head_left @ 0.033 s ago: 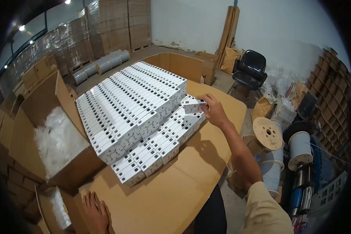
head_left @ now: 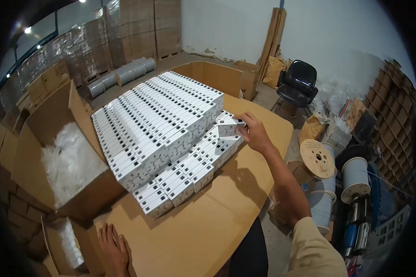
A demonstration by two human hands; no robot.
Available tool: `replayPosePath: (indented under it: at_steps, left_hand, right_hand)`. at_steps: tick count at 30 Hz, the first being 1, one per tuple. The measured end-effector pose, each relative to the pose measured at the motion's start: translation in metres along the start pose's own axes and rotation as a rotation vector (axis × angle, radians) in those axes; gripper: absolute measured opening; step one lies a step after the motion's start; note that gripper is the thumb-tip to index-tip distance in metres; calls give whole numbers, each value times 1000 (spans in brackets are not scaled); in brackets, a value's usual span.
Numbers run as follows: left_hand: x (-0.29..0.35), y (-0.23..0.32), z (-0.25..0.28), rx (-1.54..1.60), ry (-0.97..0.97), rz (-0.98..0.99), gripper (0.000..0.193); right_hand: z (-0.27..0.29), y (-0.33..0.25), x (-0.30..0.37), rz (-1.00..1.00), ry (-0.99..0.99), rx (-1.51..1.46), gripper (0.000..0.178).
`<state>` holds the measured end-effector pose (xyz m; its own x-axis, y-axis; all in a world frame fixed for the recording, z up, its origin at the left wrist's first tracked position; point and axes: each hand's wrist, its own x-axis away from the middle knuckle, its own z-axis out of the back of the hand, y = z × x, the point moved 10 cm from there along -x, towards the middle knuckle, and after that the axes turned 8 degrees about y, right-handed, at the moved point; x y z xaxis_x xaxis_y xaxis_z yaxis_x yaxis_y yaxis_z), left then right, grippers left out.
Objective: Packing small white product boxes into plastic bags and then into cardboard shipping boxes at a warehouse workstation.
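My right hand (head_left: 254,132) pinches one end of a small white box (head_left: 228,128) with black square marks. That box is held at a slant over the right part of the lower row of white boxes (head_left: 173,182). Behind this row rises a higher block of the same boxes (head_left: 157,115), packed side by side. Both sit on a cardboard-covered table (head_left: 194,231). At the near left, my left hand (head_left: 113,247) rests with fingers stretched on the cardboard, holding nothing.
An open carton (head_left: 85,196) with clear plastic bags (head_left: 69,161) stands left of the table; a smaller open carton (head_left: 51,244) is below it. To the right are cable spools (head_left: 317,158) and a black chair (head_left: 298,83). Wrapped pallets (head_left: 134,32) line the back.
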<state>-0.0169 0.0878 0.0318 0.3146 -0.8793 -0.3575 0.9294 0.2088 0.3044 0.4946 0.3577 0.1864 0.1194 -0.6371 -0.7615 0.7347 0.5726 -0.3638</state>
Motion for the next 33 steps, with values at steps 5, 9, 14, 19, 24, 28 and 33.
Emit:
replayPosePath:
  at_steps: [5,9,14,19,24,28,33]
  left_hand:
    - [-1,-8,-8,153,27,48,45]
    - [-1,-5,-1,220,48,26,43]
    - [1,-13,3,406,97,63,37]
    - [-8,-21,24,748,174,287,19]
    - [-5,-37,20,1154,100,457,21]
    - [0,-53,13,1254,161,527,29]
    - [1,-69,7,1193,216,526,24]
  right_hand:
    - [-11,-72,27,-123,-105,-162,34]
    - [-32,-133,43,-112,-157,-258,33]
    - [-66,-214,57,-107,-253,-394,33]
    - [-114,-292,74,-41,-378,-530,33]
    - [-167,-358,105,-2,-475,-627,32]
    - [-196,-392,135,-23,-512,-706,32]
    - [-214,-398,156,-26,-479,-753,34]
